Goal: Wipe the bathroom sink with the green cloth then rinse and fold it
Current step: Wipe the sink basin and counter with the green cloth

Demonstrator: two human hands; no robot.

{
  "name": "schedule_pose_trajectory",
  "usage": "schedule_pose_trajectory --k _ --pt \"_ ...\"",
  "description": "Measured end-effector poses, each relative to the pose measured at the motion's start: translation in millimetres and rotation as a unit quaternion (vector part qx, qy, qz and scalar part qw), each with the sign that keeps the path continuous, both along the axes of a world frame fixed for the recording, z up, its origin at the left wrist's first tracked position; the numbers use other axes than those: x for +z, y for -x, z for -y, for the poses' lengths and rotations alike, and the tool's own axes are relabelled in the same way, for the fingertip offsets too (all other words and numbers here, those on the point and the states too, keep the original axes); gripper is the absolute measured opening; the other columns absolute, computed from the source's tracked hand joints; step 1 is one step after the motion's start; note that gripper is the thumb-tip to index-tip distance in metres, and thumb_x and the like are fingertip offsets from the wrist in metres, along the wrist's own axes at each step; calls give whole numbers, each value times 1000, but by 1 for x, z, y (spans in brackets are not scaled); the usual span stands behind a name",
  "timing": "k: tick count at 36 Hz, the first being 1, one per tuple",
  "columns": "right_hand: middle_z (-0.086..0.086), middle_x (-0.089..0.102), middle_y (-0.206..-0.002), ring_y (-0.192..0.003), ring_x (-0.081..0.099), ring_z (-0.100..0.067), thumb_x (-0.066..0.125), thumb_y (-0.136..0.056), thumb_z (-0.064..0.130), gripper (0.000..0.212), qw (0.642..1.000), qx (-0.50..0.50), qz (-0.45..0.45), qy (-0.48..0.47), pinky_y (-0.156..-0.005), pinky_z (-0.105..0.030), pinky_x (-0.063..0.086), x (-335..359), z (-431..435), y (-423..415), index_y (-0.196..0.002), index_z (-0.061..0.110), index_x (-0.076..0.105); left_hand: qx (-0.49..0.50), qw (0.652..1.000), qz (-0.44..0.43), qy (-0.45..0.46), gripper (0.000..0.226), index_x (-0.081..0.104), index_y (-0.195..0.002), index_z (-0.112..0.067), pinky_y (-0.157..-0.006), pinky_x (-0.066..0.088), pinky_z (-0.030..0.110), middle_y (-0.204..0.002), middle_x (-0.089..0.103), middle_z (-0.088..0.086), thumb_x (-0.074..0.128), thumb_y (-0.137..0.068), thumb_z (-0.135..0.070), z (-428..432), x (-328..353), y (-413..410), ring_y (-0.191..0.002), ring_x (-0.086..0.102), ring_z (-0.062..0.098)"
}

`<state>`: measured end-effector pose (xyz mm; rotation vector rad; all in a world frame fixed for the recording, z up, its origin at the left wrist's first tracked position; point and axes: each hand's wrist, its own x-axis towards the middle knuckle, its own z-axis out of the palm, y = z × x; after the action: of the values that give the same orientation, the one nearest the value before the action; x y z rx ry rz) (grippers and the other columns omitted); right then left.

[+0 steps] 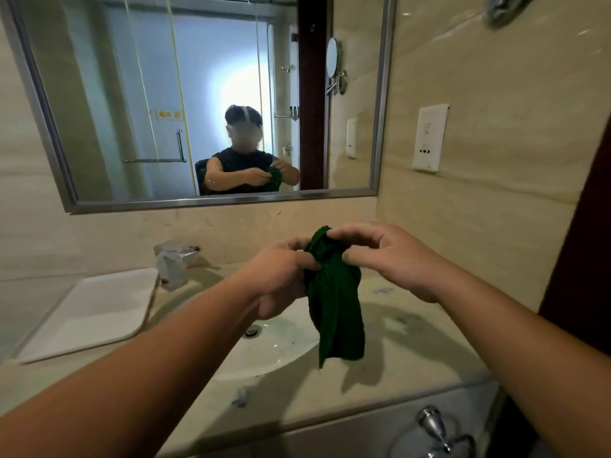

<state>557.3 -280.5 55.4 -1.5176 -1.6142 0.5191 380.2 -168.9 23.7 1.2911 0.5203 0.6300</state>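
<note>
Your left hand (281,276) is pinched shut on the bunched top of the green cloth (334,302), which hangs lengthwise downward over the sink (264,352). Your right hand (380,252) grips the same top edge from the other side, fingers closed, both equally near.

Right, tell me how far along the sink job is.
Done, as far as can be judged: the sink and counter show wet streaks, so wiping may be over, though I cannot confirm a rinse. In hand: the left hand and right hand pinch the top of the green cloth, which hangs bunched above the basin. Left: folding it flat; no neat fold shows yet.
</note>
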Motion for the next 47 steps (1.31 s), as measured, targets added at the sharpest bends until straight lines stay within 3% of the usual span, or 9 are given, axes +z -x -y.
schedule_pose_trajectory --k 6,9,13,15,19,22,25,30,47 --pt "13 41 -153 -134 49 -6 80 -70 61 105 994 -20 104 30 -113 -33 44 -48 7 -3 -158 41 27 -57 993 53 92 27 67 -106 4 -74 67 31 -90 76 19 41 -101 8 21 -4 -19 -79 78 24" --pt "13 60 -136 -119 62 -8 75 -74 57 87 993 -64 98 21 -102 -42 53 -62 10 -14 -151 41 40 -68 993 35 92 22 69 -109 1 -90 64 34 -101 78 18 49 -103 -5 23 -11 -26 -91 78 25" --pt "11 74 -113 -100 70 -7 76 -91 23 44 989 -112 79 46 -88 -32 57 -70 19 -49 -131 37 64 -21 990 -87 -110 19 71 -117 -11 -98 60 46 -100 77 10 62 -105 -22 15 -26 -29 -93 73 23" --pt "12 76 -105 -94 72 -10 75 -92 21 37 987 -144 44 62 -79 -31 57 -70 25 -70 -125 36 68 19 953 -177 -246 15 72 -114 -20 -98 59 47 -101 79 4 65 -103 -28 12 -37 -29 -91 72 19" --pt "7 75 -101 -90 71 -15 75 -90 21 28 972 -212 66 74 -70 -30 53 -72 37 -113 -116 32 69 10 799 -358 -483 35 64 -134 -30 -91 53 31 -117 74 -11 62 -101 -43 18 -67 -35 -106 69 16" --pt "-1 70 -116 -92 63 -15 74 -90 25 42 946 -256 169 108 -75 -33 52 -78 38 -139 -130 30 60 -59 711 -456 -533 64 46 -155 -27 -109 49 39 -149 60 1 58 -101 -58 22 -92 -39 -133 58 25" --pt "-8 53 -141 -116 54 -25 69 -91 33 70 904 -260 285 185 -94 -35 49 -104 29 -160 -153 23 39 -98 671 -537 -501 94 32 -162 -22 -114 47 47 -161 46 6 60 -91 -75 18 -111 -46 -140 53 31" --pt "-8 10 -172 -155 13 -30 49 -102 38 79 859 -213 387 259 -127 -38 15 -170 9 -172 -165 15 7 -115 676 -583 -435 120 14 -167 -16 -117 42 46 -168 38 8 63 -81 -85 6 -122 -53 -145 48 32" --pt "-7 6 -173 -159 6 -20 30 -111 26 55 902 -213 292 236 -121 -21 1 -207 -30 -191 -163 11 20 -150 672 -570 -448 136 38 -152 -19 -103 53 39 -141 59 -1 76 -47 -96 -6 -127 -39 -118 60 23"
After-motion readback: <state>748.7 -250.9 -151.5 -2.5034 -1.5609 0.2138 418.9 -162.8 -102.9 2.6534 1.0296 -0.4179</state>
